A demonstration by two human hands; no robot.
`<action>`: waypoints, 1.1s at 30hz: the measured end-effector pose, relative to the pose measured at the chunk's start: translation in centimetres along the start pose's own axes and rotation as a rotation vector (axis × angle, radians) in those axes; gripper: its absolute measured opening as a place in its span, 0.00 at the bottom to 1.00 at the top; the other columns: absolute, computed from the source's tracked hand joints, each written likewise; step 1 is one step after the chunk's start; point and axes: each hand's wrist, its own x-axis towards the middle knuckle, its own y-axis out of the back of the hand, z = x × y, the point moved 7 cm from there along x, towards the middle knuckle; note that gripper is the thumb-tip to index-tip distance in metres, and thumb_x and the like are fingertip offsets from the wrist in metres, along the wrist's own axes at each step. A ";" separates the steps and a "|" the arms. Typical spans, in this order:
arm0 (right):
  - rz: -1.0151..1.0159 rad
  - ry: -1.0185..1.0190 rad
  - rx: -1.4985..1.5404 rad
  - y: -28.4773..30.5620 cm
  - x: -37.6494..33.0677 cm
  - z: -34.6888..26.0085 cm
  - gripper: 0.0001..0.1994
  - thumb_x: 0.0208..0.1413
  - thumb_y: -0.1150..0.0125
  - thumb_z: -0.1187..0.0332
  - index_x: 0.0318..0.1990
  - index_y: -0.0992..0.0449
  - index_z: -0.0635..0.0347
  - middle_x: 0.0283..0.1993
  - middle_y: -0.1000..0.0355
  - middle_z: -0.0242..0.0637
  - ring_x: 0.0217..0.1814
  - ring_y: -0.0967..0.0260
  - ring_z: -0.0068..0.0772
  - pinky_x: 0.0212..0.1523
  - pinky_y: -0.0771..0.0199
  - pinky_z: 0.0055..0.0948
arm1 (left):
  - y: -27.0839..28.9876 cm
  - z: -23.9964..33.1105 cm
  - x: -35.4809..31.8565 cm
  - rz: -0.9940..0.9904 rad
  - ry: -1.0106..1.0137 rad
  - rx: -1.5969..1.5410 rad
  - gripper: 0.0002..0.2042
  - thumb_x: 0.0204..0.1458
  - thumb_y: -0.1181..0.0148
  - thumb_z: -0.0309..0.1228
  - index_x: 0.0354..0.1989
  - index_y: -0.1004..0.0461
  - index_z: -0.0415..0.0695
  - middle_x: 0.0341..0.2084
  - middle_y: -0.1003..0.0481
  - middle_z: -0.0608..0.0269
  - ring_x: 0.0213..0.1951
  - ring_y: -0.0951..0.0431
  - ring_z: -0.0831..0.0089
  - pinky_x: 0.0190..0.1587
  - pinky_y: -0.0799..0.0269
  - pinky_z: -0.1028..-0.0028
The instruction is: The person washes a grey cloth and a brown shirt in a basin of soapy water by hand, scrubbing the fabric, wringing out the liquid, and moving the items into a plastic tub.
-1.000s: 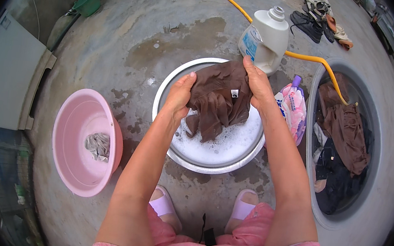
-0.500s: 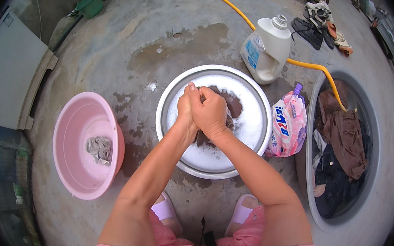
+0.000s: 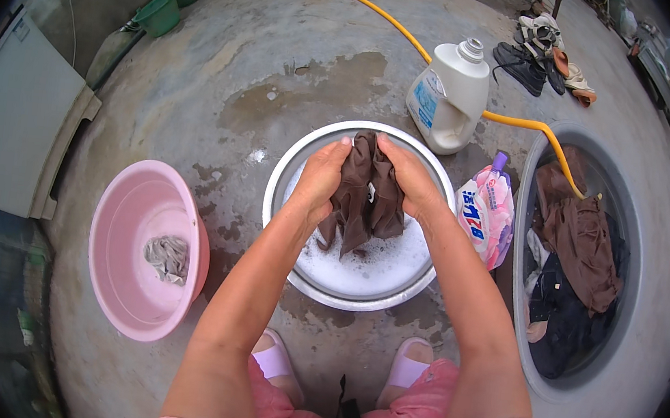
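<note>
A wet brown garment [image 3: 366, 196] hangs bunched between my two hands over a round metal basin [image 3: 277, 278]. White suds [image 3: 365, 273] cover the water in it. My left hand [image 3: 321, 176] grips the cloth's left edge, thumb on top. On the other edge, my right hand [image 3: 410, 176] holds it the same way. The garment's lower end hangs down at the foam; a small pale patch shows at its middle. What kind of garment it is, I cannot tell.
A pink basin [image 3: 116, 312] with a grey cloth [image 3: 168, 258] stands at left. To the right are a white jug [image 3: 451, 99], a pink detergent pouch [image 3: 488, 213] and a grey tub [image 3: 520, 269] of soaking clothes. A yellow hose [image 3: 524, 123] runs into the tub. Shoes [image 3: 530, 62] lie far right.
My hands were pressed together around the bunched cloth. Now they are apart, one on each side, and the brown garment is spread between them.
</note>
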 end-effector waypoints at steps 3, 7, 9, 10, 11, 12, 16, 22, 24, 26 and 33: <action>0.171 0.213 -0.486 -1.4 -1.0 -2.0 0.17 0.54 0.47 0.54 0.35 0.30 0.63 0.35 0.30 0.35 0.31 0.33 0.26 0.33 0.33 0.28 | 2.9 -0.1 1.4 0.171 -0.081 0.014 0.11 0.58 0.55 0.36 0.37 0.33 0.41 0.31 0.28 0.62 0.30 0.27 0.74 0.33 0.28 0.74; 0.181 0.509 -0.868 -8.4 -5.1 -0.8 0.17 0.54 0.46 0.56 0.27 0.35 0.62 0.21 0.35 0.35 0.21 0.40 0.25 0.24 0.38 0.27 | 3.4 0.3 0.9 0.107 -0.088 -0.267 0.11 0.53 0.45 0.39 0.26 0.32 0.45 0.18 0.33 0.68 0.19 0.33 0.77 0.19 0.34 0.76; 0.282 0.735 -0.815 -9.6 -6.3 -0.5 0.17 0.54 0.47 0.58 0.22 0.36 0.62 0.18 0.36 0.39 0.19 0.38 0.34 0.23 0.38 0.31 | 2.7 0.3 0.0 0.174 -0.099 -0.344 0.13 0.51 0.44 0.41 0.22 0.33 0.48 0.15 0.35 0.70 0.18 0.33 0.78 0.18 0.37 0.78; 0.293 0.713 -0.817 -9.4 -6.0 -0.5 0.17 0.54 0.47 0.58 0.22 0.36 0.62 0.17 0.36 0.40 0.19 0.38 0.35 0.23 0.38 0.32 | 2.9 0.0 -0.3 0.184 -0.106 -0.381 0.13 0.52 0.45 0.43 0.22 0.33 0.48 0.15 0.35 0.70 0.18 0.33 0.78 0.18 0.36 0.77; 0.304 0.691 -0.818 -9.1 -5.5 -0.7 0.17 0.54 0.46 0.58 0.22 0.36 0.62 0.17 0.36 0.40 0.18 0.38 0.37 0.23 0.38 0.32 | 3.0 -0.5 -0.2 0.133 -0.101 -0.370 0.14 0.53 0.48 0.44 0.22 0.33 0.48 0.15 0.34 0.69 0.18 0.33 0.77 0.19 0.36 0.76; 0.317 0.666 -0.825 -8.7 -5.0 -0.7 0.17 0.53 0.46 0.59 0.22 0.35 0.62 0.16 0.35 0.41 0.18 0.38 0.38 0.23 0.38 0.33 | 2.8 -0.9 -0.1 0.080 -0.093 -0.365 0.15 0.54 0.50 0.45 0.23 0.33 0.48 0.16 0.33 0.68 0.18 0.32 0.76 0.20 0.35 0.75; 0.403 0.488 -0.990 -6.5 -2.7 -0.4 0.17 0.53 0.52 0.57 0.21 0.30 0.61 0.21 0.29 0.45 0.25 0.31 0.49 0.28 0.33 0.42 | 1.1 -2.4 -1.5 0.284 0.041 -0.219 0.17 0.56 0.59 0.47 0.29 0.34 0.45 0.23 0.32 0.64 0.24 0.30 0.74 0.25 0.34 0.74; 0.743 0.402 -0.904 1.8 -0.7 -1.8 0.21 0.54 0.53 0.53 0.19 0.31 0.61 0.19 0.31 0.45 0.25 0.33 0.51 0.28 0.35 0.43 | -3.5 -6.0 -2.6 0.171 0.168 -0.206 0.17 0.58 0.63 0.39 0.44 0.34 0.40 0.37 0.28 0.60 0.35 0.26 0.70 0.37 0.28 0.70; 0.835 0.488 -0.827 2.3 -1.3 -1.8 0.22 0.54 0.53 0.51 0.19 0.33 0.61 0.17 0.32 0.44 0.24 0.34 0.51 0.27 0.36 0.42 | -3.6 -5.2 -1.9 0.131 0.186 -0.172 0.16 0.58 0.62 0.39 0.44 0.34 0.40 0.37 0.28 0.60 0.35 0.26 0.70 0.37 0.28 0.70; 0.607 0.467 -0.792 0.3 -1.7 -1.3 0.21 0.55 0.52 0.52 0.20 0.34 0.61 0.15 0.34 0.44 0.22 0.35 0.50 0.25 0.37 0.41 | -2.5 -3.6 -1.0 0.198 0.184 -0.179 0.15 0.58 0.59 0.39 0.41 0.32 0.40 0.35 0.28 0.59 0.35 0.26 0.70 0.37 0.28 0.69; 0.293 0.632 -0.941 -7.6 -5.6 0.9 0.18 0.56 0.53 0.59 0.19 0.33 0.61 0.15 0.34 0.46 0.18 0.35 0.48 0.21 0.37 0.41 | 1.9 -2.4 1.3 0.152 0.152 -0.357 0.15 0.56 0.52 0.41 0.20 0.40 0.48 0.13 0.41 0.70 0.16 0.43 0.77 0.18 0.45 0.78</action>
